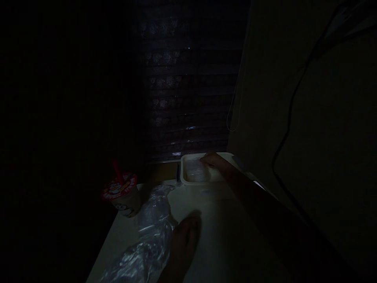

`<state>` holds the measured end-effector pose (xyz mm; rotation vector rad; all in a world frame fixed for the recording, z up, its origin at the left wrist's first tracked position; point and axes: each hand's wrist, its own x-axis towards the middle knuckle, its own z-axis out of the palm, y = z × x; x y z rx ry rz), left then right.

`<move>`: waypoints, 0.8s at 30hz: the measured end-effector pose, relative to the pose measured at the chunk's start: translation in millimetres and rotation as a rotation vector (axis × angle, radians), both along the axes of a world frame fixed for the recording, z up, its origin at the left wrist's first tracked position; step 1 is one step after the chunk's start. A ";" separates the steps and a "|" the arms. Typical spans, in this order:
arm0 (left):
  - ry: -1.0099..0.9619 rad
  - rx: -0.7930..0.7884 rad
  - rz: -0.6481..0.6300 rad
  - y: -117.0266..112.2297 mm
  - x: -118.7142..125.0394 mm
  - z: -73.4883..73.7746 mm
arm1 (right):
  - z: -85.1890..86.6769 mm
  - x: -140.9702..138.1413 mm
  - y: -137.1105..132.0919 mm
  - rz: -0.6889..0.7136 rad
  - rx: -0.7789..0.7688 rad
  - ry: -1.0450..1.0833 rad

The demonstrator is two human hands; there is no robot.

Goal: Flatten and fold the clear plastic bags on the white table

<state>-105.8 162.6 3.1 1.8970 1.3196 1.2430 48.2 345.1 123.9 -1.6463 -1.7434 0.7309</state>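
Note:
The scene is very dark. My right hand [212, 158] reaches out to a pale tray [182, 173] at the far end of the white table. Its fingers are closed on the edge of a clear plastic package [196, 169] that sits in the tray's left part; the contents cannot be made out. My left hand [186, 235] rests low over the tabletop with its fingers curled in, and nothing shows in them. Directly left of it lies a crumpled clear plastic bag [154, 220], close to or touching the hand.
A sealed drink cup [127, 202] with a red lid film and a red straw stands at the table's left edge. Behind the table [206, 224] hang window blinds [188, 86] with a cord. A dark cable [290, 114] runs down the right wall.

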 end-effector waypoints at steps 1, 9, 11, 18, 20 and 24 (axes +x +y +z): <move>-0.002 0.008 0.000 -0.1 0.3 -0.1 | 0.8 2.5 0.0 -0.029 0.024 -0.033; -0.006 0.010 -0.017 0.5 0.0 -3.0 | 19.2 -6.1 -6.0 0.054 0.279 -0.170; 0.030 0.037 -0.027 0.5 -0.7 -2.7 | 22.4 -14.5 -7.8 0.105 0.311 -0.175; 0.227 0.188 -0.042 -4.4 -0.4 4.7 | 17.2 -6.6 -76.4 0.078 0.700 -0.220; 0.270 0.219 -0.064 -5.6 -0.5 7.6 | -1.8 3.2 -110.1 0.171 0.840 -0.297; 0.326 0.279 -0.071 -7.3 -0.2 10.3 | -61.4 22.2 -156.6 0.212 0.753 -0.388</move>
